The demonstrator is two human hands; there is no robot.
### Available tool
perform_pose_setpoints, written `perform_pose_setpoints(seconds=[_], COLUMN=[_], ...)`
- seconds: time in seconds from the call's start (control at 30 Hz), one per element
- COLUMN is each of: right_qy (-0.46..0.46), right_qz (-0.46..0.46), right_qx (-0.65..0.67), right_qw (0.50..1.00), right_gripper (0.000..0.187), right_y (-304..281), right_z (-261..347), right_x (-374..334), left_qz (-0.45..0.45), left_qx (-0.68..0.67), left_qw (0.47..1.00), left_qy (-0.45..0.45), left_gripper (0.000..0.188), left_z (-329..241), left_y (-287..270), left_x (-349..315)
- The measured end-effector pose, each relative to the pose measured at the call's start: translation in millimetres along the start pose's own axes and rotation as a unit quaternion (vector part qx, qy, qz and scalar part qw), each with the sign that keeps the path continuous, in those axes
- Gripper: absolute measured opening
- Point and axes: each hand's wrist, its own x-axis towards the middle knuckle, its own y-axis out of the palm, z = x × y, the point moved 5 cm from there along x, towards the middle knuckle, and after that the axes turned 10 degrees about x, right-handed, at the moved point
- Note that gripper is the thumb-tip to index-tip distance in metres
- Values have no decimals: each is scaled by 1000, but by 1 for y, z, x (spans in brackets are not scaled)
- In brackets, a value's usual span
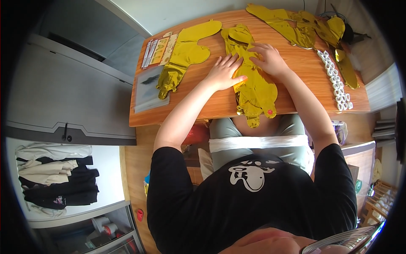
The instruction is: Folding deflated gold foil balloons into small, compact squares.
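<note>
A gold foil balloon (256, 91), deflated and partly folded, lies lengthwise in front of me, its lower end hanging past the table's near edge. On its left side rests my left hand (223, 74), palm down with fingers stretched out. My right hand (270, 60) lies over the right edge of the same foil, fingers spread and slightly bent. Neither hand grips anything that I can see. A small red round mark shows near the foil's lower right corner. Further left, another flat gold foil balloon (186, 53) is spread on the tabletop.
More gold foil balloons (296, 25) lie at the table's far right. Rows of small white rolls (334, 80) line the right side of the wooden table (203, 111). Printed cards (158, 51) and a clear plastic bag (146, 91) lie at the left. A grey cabinet (67, 89) stands left.
</note>
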Motion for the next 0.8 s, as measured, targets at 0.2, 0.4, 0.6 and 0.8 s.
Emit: perform_pose_setpoints(seconds=[0.2,0.4,0.6,0.8], right_qy=[-214,-192,-217,-220], right_qz=[217,161,144,171], right_qx=[30,-79,-74,-49], right_qw=[952,965,963,959], right_gripper=[19,26,35,41], right_y=[25,33,45,43], right_z=[80,95,95,100], right_x=[-27,-61,-79,-80], left_qz=[8,21,24,60], left_qx=[40,29,15,-140], left_qw=[999,999,999,988], left_qy=[13,11,22,-6], left_gripper=[89,87,84,81], left_z=[1,5,5,18], left_y=[-1,5,7,3], left_x=[-3,-1,1,10])
